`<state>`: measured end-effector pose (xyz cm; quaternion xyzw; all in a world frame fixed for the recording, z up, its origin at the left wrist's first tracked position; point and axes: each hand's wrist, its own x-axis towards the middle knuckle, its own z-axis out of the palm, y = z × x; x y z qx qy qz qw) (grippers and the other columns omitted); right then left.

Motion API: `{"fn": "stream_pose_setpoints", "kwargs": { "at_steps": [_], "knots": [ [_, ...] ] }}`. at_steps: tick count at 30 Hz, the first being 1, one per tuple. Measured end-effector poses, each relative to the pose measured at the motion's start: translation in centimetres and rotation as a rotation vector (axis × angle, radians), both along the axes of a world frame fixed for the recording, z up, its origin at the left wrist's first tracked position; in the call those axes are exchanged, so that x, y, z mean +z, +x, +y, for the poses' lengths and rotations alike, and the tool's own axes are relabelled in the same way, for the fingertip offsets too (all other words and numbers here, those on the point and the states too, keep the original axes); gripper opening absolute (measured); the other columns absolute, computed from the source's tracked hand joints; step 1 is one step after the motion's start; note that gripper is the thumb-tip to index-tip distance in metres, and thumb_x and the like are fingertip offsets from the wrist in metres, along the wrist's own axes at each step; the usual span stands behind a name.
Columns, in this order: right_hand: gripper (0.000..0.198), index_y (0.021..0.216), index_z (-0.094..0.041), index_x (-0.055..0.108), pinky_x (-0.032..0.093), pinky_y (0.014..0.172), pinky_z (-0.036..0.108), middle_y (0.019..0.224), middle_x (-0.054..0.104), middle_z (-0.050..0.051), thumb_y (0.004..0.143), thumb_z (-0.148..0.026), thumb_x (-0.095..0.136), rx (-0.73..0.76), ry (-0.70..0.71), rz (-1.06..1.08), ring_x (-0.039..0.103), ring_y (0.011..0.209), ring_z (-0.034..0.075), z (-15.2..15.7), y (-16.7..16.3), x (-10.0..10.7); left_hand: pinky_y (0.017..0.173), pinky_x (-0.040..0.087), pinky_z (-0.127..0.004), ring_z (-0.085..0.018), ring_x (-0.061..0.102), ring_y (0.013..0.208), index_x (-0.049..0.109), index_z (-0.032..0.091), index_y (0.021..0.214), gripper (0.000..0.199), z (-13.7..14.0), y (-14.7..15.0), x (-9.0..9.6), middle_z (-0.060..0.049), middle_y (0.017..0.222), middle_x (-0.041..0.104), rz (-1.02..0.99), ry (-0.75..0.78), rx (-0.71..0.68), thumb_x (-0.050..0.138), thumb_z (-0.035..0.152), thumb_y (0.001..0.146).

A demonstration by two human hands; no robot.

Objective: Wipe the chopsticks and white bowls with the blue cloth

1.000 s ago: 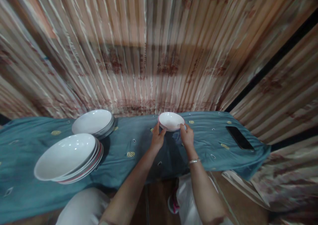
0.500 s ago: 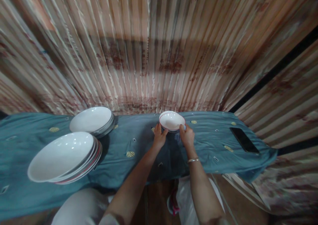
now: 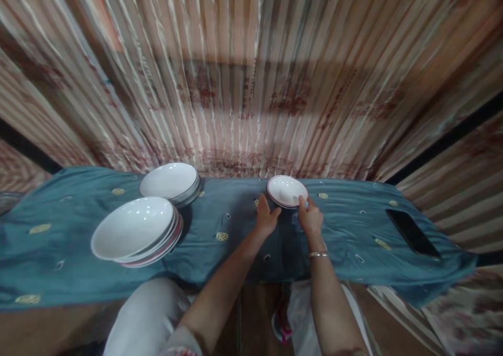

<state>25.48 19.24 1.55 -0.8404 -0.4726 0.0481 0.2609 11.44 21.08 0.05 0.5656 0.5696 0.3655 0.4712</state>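
Right grip (image 3: 310, 217) pinching the rim of the red-edged bowl (image 3: 286, 189), just ahead-left of it; left grip (image 3: 268, 219) spread nearby. One-sided support might let the bowl tilt and slip.

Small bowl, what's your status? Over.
Right fingers holding rim of small bowl. Left fingers spread beside it. Bowl open side up. Phone off right, dish stacks off left.

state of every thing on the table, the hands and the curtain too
small bowl: right way up
left hand: open, beside the small bowl, contact unclear
right hand: gripping the small bowl's rim
near dish stack: nested, right way up
far dish stack: nested, right way up
phone: flat, screen dark
tablecloth: spread, wrinkled
curtain: hanging in folds
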Motion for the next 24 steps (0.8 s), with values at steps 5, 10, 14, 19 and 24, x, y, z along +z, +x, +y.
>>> {"fn": "stream_pose_setpoints", "kwargs": {
  "at_steps": [5,10,14,19,24],
  "knots": [
    [0.063,0.126,-0.001,0.059,0.043,0.069,0.034,0.092,0.071,0.026,0.095,-0.052,0.036,-0.012,0.087,-0.045,0.068,0.085,0.032,-1.7,0.4,0.0,0.119,0.020,-0.044,-0.026,0.025,0.146,0.036,0.018,0.146,0.073,-4.5,-5.2,-0.1,-0.014,0.156,0.034,-0.175,0.108,0.042,0.061,0.031,0.079],
    [0.054,0.111,-0.009,0.069,0.045,0.068,0.031,0.089,0.074,0.018,0.093,-0.048,0.037,0.231,0.218,0.083,0.068,0.077,0.026,-3.4,-3.2,0.7,0.116,0.027,-0.045,-0.026,0.028,0.145,0.036,0.025,0.146,0.069,-10.4,-11.5,1.6,-0.009,0.157,0.031,-0.243,0.180,0.172,0.060,0.036,0.083],
    [0.044,0.101,-0.015,0.072,0.051,0.069,0.031,0.086,0.076,0.011,0.089,-0.044,0.041,0.589,0.237,0.368,0.069,0.071,0.021,-5.2,-10.8,0.4,0.120,0.018,-0.042,-0.024,0.023,0.147,0.034,0.028,0.148,0.069,-15.0,-17.4,4.0,-0.006,0.158,0.030,-0.056,0.419,0.353,0.059,0.040,0.085],
    [0.036,0.108,-0.021,0.070,0.049,0.097,0.040,0.114,0.072,0.007,0.088,-0.034,0.044,0.895,0.296,0.623,0.066,0.106,0.022,-6.9,-20.1,0.7,0.121,0.010,-0.041,-0.026,0.016,0.148,0.026,0.022,0.152,0.083,-16.8,-24.9,5.0,-0.010,0.161,0.021,0.148,0.580,0.666,0.062,0.048,0.083],
    [0.042,0.124,-0.023,0.063,0.039,0.109,0.043,0.132,0.062,0.004,0.085,-0.028,0.050,0.931,0.238,0.665,0.056,0.124,0.022,-5.6,-24.8,2.5,0.120,0.006,-0.044,-0.029,0.013,0.149,0.027,0.016,0.150,0.092,-14.0,-29.1,3.8,-0.016,0.161,0.017,-0.095,0.346,0.893,0.066,0.053,0.076]
  ]
}}
